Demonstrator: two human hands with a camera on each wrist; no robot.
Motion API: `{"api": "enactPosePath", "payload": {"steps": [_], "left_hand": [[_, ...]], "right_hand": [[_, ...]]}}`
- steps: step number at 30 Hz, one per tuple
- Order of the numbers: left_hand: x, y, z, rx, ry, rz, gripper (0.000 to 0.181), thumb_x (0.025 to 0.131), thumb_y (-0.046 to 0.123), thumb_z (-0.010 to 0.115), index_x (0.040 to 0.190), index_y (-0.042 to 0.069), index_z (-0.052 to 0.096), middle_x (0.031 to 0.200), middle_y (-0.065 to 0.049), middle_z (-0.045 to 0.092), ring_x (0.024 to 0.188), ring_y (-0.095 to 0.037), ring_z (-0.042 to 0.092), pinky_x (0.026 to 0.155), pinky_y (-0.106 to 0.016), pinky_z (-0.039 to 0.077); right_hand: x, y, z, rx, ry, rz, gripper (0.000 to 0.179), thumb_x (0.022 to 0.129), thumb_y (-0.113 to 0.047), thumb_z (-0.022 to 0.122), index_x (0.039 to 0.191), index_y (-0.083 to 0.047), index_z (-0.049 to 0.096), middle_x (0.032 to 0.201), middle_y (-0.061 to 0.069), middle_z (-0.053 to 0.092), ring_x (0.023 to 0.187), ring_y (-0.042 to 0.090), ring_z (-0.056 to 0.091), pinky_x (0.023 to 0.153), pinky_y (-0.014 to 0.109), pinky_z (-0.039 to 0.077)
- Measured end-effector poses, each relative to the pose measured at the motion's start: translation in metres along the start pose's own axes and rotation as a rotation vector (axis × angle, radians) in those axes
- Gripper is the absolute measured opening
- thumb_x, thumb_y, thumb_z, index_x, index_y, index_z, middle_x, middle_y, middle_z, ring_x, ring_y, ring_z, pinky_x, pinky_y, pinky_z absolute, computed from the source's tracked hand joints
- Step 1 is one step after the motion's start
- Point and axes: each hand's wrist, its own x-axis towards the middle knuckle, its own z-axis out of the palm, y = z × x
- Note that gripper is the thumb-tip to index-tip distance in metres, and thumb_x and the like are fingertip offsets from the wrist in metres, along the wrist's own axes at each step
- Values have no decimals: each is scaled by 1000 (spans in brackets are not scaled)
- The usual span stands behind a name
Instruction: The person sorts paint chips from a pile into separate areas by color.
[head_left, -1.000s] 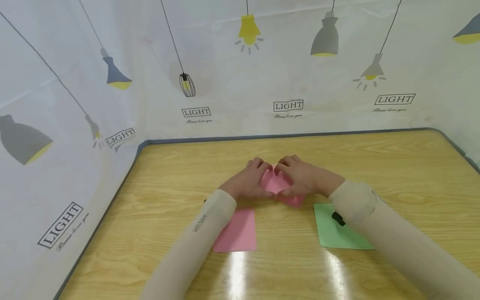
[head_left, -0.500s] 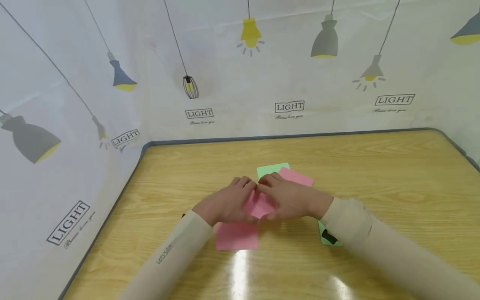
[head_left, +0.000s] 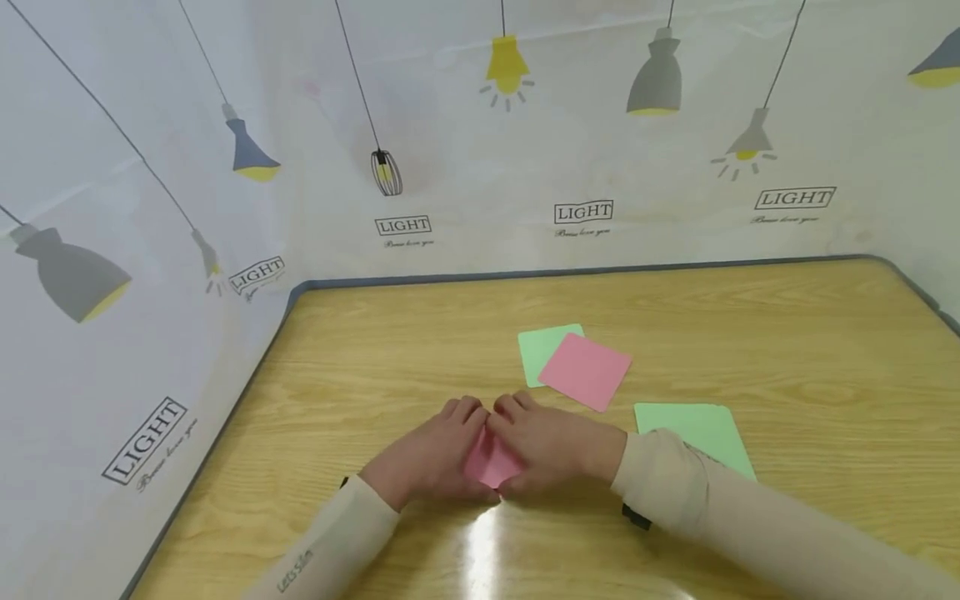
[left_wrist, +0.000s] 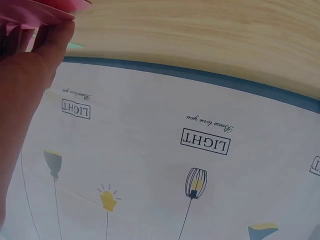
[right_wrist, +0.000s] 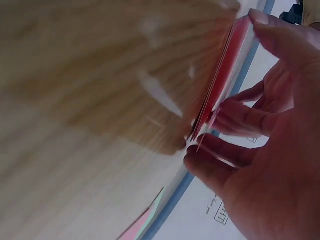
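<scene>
Between my two hands, near the front middle of the table, are pink square sheets (head_left: pixel 491 467) with rounded corners. My left hand (head_left: pixel 438 454) grips their left edge, and my right hand (head_left: pixel 555 446) grips the right edge with curled fingers. Layered pink edges (right_wrist: pixel 220 75) show in the right wrist view, raised off the tabletop. The left wrist view has pink sheets (left_wrist: pixel 35 14) at its top left corner, on the fingertips. How many sheets are held cannot be told. Farther back, another pink square (head_left: pixel 587 372) lies partly over a green square (head_left: pixel 536 354).
A larger-looking green square (head_left: pixel 701 429) lies to the right, partly covered by my right sleeve (head_left: pixel 675 471). The wooden table (head_left: pixel 390 342) ends at a blue-edged white sheet (head_left: pixel 480 167) printed with lamps, behind and to the left.
Both hands have come from the back squares toward the front left, carrying pink. The back green and pink squares are now uncovered. The front pink square is now hidden or between my hands.
</scene>
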Motion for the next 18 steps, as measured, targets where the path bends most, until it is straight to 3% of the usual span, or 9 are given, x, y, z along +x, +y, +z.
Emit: {"api": "enactPosePath", "payload": {"steps": [7, 18], "left_hand": [[-4, -1, 6, 6, 21, 23, 81, 69, 60, 63, 127, 8, 39, 131, -8, 32, 121, -24, 29, 98, -35, 31], [-5, -1, 8, -31, 20, 33, 77, 74, 56, 62, 129, 9, 37, 134, -7, 29, 124, -23, 25, 99, -35, 30]], "right_hand": [[1, -3, 4, -65, 35, -25, 72, 75, -53, 61, 125, -6, 40, 122, 15, 41, 110, 25, 37, 92, 34, 38], [-2, -4, 3, -24, -23, -1, 77, 79, -50, 59, 134, -4, 31, 132, 18, 33, 122, 29, 31, 95, 36, 35]]}}
